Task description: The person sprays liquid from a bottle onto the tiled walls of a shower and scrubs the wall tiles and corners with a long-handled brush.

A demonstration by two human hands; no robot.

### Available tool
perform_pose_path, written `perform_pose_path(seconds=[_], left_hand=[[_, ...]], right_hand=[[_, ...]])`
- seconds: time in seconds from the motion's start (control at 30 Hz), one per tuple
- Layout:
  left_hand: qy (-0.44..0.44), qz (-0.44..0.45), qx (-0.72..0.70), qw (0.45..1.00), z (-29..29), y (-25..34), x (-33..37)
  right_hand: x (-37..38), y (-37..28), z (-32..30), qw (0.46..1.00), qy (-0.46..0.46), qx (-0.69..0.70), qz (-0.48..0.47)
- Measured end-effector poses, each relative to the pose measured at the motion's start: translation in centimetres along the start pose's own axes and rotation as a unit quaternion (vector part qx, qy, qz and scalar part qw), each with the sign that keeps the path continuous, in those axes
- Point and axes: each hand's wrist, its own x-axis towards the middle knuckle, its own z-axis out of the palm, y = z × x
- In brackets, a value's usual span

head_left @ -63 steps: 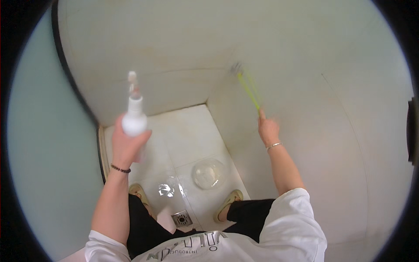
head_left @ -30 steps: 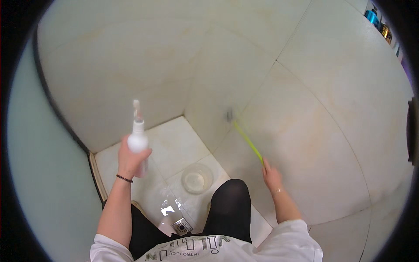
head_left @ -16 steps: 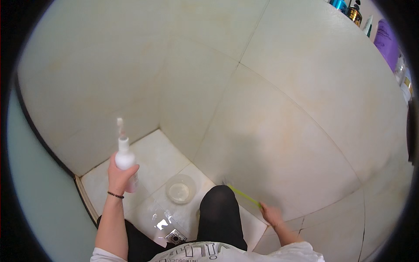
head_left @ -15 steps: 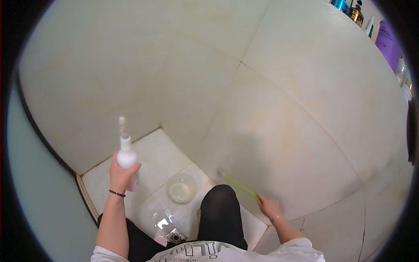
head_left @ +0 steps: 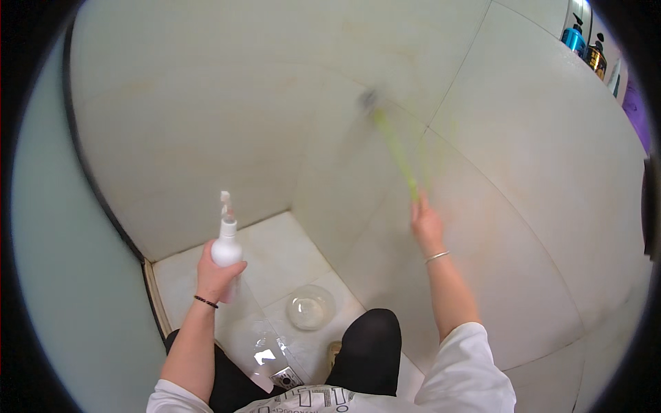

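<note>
The left hand (head_left: 215, 275) is curled around the body of a white spray bottle (head_left: 227, 252), thumb crossing its right side and the other fingers wrapped behind, so the bottle stands upright in the grasp with its neck and nozzle rising above the hand; the part below the thumb looks pinkish. Just below that hand, a dark beaded bracelet (head_left: 206, 301) circles the wrist. The right hand (head_left: 428, 226) is closed on the lower end of the lime-green handle of a long-handled scrubber (head_left: 396, 150), which slants up and to the left from the fingers; the grey head is smeared by motion, and I cannot tell whether it touches the tiled wall (head_left: 496, 275) in front of it. A silver-coloured bangle (head_left: 437, 256) rings the right wrist. Below and to the right of the left hand, a round clear bowl (head_left: 311, 308) sits on the pale tiled floor (head_left: 268, 258), and nearer the body a square metal drain (head_left: 286, 377) lies beside a bright reflection. A black-clad knee (head_left: 372, 344) is bent below and to the left of the right hand. Far up and to the right of that hand, a blue pump bottle (head_left: 573, 38) and a dark gold pump bottle (head_left: 595, 58) stand side by side. Left of the left hand rises a pale green panel (head_left: 76, 241) with a dark edge.
</note>
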Motion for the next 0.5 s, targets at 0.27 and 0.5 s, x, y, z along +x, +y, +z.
perform_pose_path(seconds=[0.27,0.5], left_hand=[[0.0,-0.002,0.0,1.0,0.1,0.6,-0.2],[-0.025,0.007,0.001,1.0,1.0,1.1,-0.4]], right_hand=[[0.1,0.5,-0.6,0.987,-0.052,-0.119,-0.093],[-0.6,5.2,-6.6,0.882,0.453,0.027,-0.13]])
